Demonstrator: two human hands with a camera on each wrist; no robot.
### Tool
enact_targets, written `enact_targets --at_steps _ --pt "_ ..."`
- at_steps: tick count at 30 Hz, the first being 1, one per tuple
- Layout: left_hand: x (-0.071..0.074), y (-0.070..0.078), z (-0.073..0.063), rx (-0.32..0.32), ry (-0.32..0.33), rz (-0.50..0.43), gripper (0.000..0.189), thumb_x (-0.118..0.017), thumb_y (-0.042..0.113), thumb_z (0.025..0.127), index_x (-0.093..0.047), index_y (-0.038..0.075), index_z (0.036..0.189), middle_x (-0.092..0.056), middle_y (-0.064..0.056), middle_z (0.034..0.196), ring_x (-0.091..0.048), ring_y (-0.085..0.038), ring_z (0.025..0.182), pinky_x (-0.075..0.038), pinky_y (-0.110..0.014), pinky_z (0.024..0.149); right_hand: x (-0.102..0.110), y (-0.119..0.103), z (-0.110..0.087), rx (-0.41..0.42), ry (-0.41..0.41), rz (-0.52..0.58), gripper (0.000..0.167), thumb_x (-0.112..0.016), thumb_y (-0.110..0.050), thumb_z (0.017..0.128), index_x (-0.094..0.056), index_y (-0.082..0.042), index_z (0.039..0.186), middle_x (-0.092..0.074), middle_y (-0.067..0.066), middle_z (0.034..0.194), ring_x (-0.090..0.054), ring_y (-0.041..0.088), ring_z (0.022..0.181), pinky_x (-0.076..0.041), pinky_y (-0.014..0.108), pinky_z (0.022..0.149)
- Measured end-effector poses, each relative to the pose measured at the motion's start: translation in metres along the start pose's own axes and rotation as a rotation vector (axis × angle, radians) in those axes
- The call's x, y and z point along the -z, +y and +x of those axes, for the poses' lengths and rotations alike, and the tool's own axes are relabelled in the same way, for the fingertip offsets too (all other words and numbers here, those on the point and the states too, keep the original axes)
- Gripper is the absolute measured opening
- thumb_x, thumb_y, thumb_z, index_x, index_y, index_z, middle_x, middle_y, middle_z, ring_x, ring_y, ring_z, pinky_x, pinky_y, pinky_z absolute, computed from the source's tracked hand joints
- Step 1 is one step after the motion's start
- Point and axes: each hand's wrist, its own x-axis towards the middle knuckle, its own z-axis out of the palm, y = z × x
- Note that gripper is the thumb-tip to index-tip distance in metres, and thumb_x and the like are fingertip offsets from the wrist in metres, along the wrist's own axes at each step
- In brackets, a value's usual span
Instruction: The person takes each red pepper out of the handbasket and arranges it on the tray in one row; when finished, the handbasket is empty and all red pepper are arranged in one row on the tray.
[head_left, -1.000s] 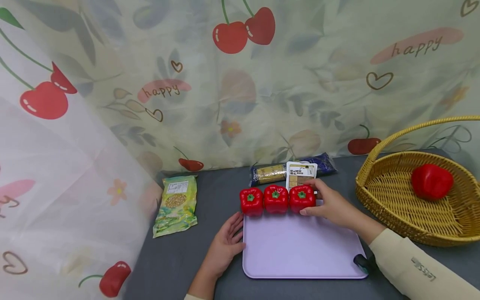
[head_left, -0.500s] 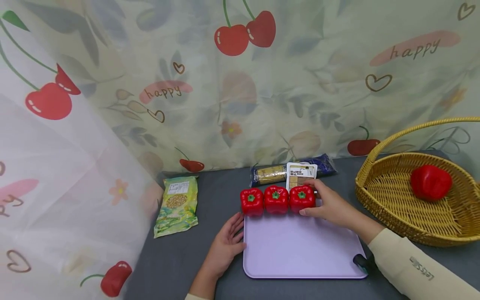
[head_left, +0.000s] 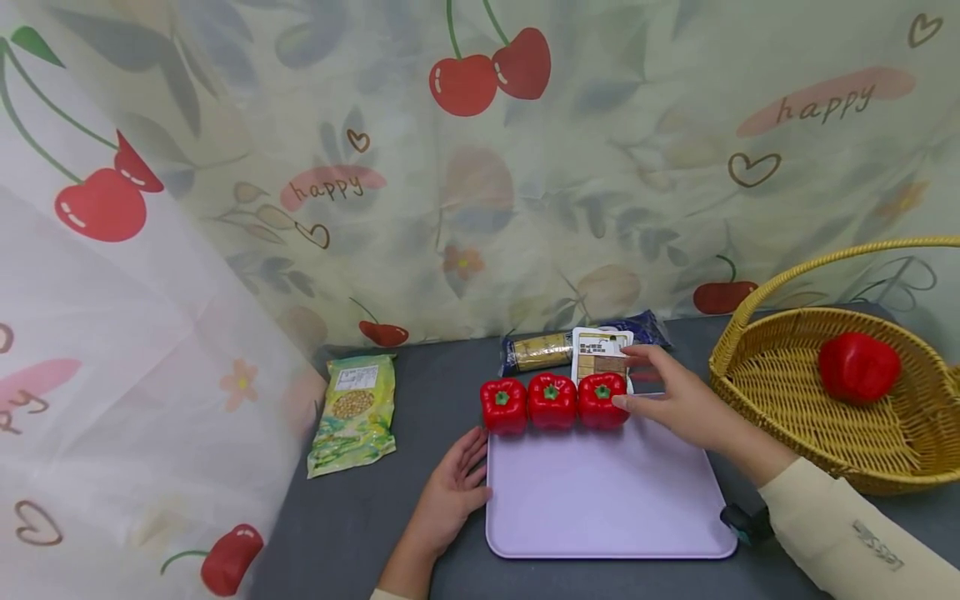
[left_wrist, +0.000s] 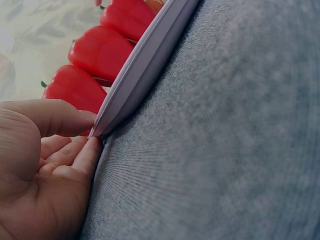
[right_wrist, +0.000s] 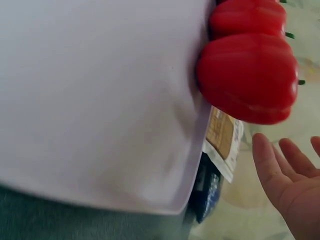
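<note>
Three red bell peppers with green stems stand in a row along the far edge of a lilac tray [head_left: 600,500]: a left pepper [head_left: 504,415], a middle pepper [head_left: 552,410] and a right pepper [head_left: 600,410]. My left hand [head_left: 448,492] is at the tray's left edge; in the left wrist view its thumb and fingers [left_wrist: 85,150] pinch the rim. Just off the right pepper, my right hand [head_left: 678,408] has its fingers spread and holds nothing. The right wrist view shows a gap between that hand [right_wrist: 295,185] and the nearest pepper [right_wrist: 250,77].
A wicker basket [head_left: 780,454] with another red pepper [head_left: 858,367] stands to the right. Behind the tray lie a flat white-edged pack [head_left: 602,346] and a long blue packet [head_left: 540,352]. A green-yellow bag [head_left: 352,417] lies on the left, before a patterned cloth backdrop [head_left: 480,208].
My right hand has let go of the right pepper and drawn back to the right, its fingers opening. The left hand and the peppers stay about where they were.
</note>
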Motion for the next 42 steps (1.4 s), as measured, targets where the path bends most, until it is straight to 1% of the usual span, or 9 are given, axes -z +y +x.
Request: enact_targets --at_steps 7,11,15,19,21,28,32,38,42 --pt "0.000 -0.001 0.000 -0.002 -0.006 -0.006 0.091 -0.062 -0.022 0.087 -0.028 -0.004 0.169 -0.032 -0.021 0.173 -0.030 -0.037 0.159 -0.037 -0.039 0.121 0.014 -0.003 -0.014 0.049 0.041 0.025 0.070 -0.073 -0.021 0.107 -0.036 0.000 0.162 -0.049 0.027 0.153 -0.055 0.051 0.136 -0.054 0.066 0.103" --pt "0.001 -0.001 0.000 -0.003 -0.003 -0.007 0.090 -0.062 -0.022 0.087 -0.028 -0.005 0.168 -0.032 -0.022 0.173 -0.030 -0.037 0.159 -0.038 -0.038 0.121 0.026 -0.004 -0.022 0.107 0.084 0.028 0.061 -0.068 -0.015 0.109 -0.038 -0.001 0.161 -0.051 0.026 0.151 -0.057 0.050 0.133 -0.061 0.042 0.097" --pt "0.000 -0.001 0.000 -0.005 0.000 -0.005 0.090 -0.063 -0.022 0.087 -0.028 -0.005 0.168 -0.032 -0.022 0.173 -0.030 -0.038 0.159 -0.038 -0.038 0.121 0.037 -0.006 -0.029 0.160 0.119 0.053 0.054 -0.062 -0.011 0.111 -0.041 -0.001 0.159 -0.054 0.023 0.148 -0.062 0.036 0.129 -0.058 0.023 0.091" --pt "0.000 -0.001 0.000 -0.003 0.003 0.001 0.091 -0.063 -0.022 0.087 -0.028 -0.005 0.168 -0.033 -0.022 0.173 -0.031 -0.038 0.159 -0.038 -0.038 0.121 0.047 -0.007 -0.036 0.198 0.131 0.095 0.048 -0.055 -0.009 0.113 -0.042 -0.005 0.159 -0.055 0.020 0.147 -0.064 0.014 0.125 -0.060 0.025 0.090" --pt "0.000 -0.001 0.000 -0.002 0.005 0.005 0.090 -0.063 -0.022 0.087 -0.028 -0.005 0.168 -0.033 -0.022 0.173 -0.031 -0.037 0.159 -0.038 -0.038 0.120 0.053 -0.007 -0.039 0.218 0.134 0.110 0.047 -0.051 -0.008 0.114 -0.042 -0.007 0.160 -0.055 0.018 0.147 -0.063 0.010 0.125 -0.060 0.026 0.090" --pt "0.000 0.000 0.000 -0.001 0.007 0.005 0.090 -0.063 -0.022 0.087 -0.028 -0.004 0.168 -0.033 -0.022 0.173 -0.031 -0.038 0.159 -0.038 -0.039 0.120 0.072 -0.004 -0.051 0.293 0.124 0.176 0.049 -0.035 -0.005 0.115 -0.041 -0.010 0.164 -0.055 0.011 0.150 -0.062 0.018 0.129 -0.059 0.026 0.094" --pt "-0.001 0.000 -0.001 0.002 0.009 0.003 0.090 -0.063 -0.022 0.087 -0.029 -0.004 0.168 -0.033 -0.021 0.173 -0.031 -0.037 0.159 -0.037 -0.039 0.121 0.082 -0.002 -0.059 0.310 0.123 0.246 0.049 -0.033 -0.009 0.116 -0.040 -0.010 0.164 -0.055 0.011 0.151 -0.061 0.020 0.131 -0.057 0.025 0.096" --pt "-0.001 0.000 -0.001 0.003 0.009 0.003 0.090 -0.063 -0.022 0.087 -0.028 -0.004 0.168 -0.033 -0.021 0.173 -0.031 -0.037 0.159 -0.037 -0.039 0.121 0.097 0.005 -0.066 0.374 0.116 0.397 0.048 -0.029 -0.009 0.117 -0.033 0.004 0.163 -0.053 0.017 0.151 -0.061 0.023 0.132 -0.056 0.026 0.099" --pt "-0.001 0.000 -0.001 0.003 0.011 0.004 0.090 -0.063 -0.022 0.087 -0.029 -0.004 0.168 -0.033 -0.021 0.173 -0.031 -0.037 0.159 -0.038 -0.039 0.120 0.105 0.011 -0.070 0.385 0.146 0.442 0.047 -0.027 -0.008 0.118 -0.031 0.010 0.162 -0.053 0.020 0.150 -0.061 0.024 0.130 -0.057 0.027 0.097"
